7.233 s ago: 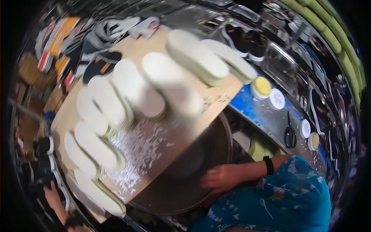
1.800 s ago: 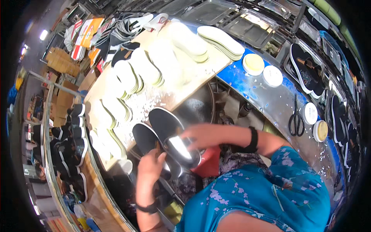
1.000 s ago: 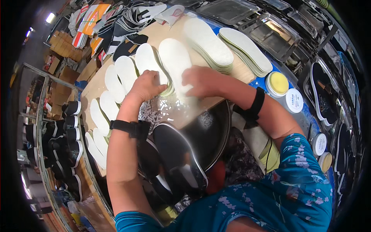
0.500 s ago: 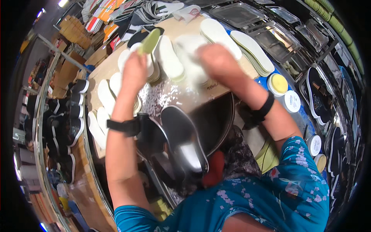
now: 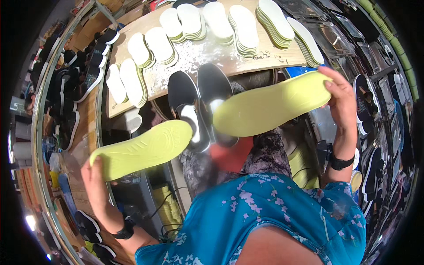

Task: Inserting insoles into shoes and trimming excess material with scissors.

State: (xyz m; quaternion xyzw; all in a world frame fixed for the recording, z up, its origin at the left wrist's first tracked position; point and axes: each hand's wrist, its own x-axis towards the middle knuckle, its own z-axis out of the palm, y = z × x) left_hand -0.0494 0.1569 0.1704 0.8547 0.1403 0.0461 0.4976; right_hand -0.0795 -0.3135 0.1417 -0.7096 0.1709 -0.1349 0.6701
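Note:
My left hand [image 5: 95, 176] grips the heel end of a yellow-green insole [image 5: 143, 149], which points right toward my lap. My right hand [image 5: 339, 99] holds a second yellow-green insole [image 5: 269, 106] by one end, stretched leftward in the air. Under the two insoles, a pair of black shoes [image 5: 201, 106] rests on my lap, openings facing up. Ahead, a wooden board [image 5: 176, 66] carries several stacks of white insoles [image 5: 238, 26]. A black band sits on each of my wrists.
Rows of black shoes [image 5: 75, 84] line the shelf at the left. More black shoes [image 5: 90, 225] lie at the lower left. A stack of yellow-green insoles [image 5: 304, 163] sits low at my right. Round lidded tubs [image 5: 357, 179] stand on the right bench.
Both hands have come back from the board toward my body, each now holding a yellow-green insole spread apart over the black shoes. The view has tilted down.

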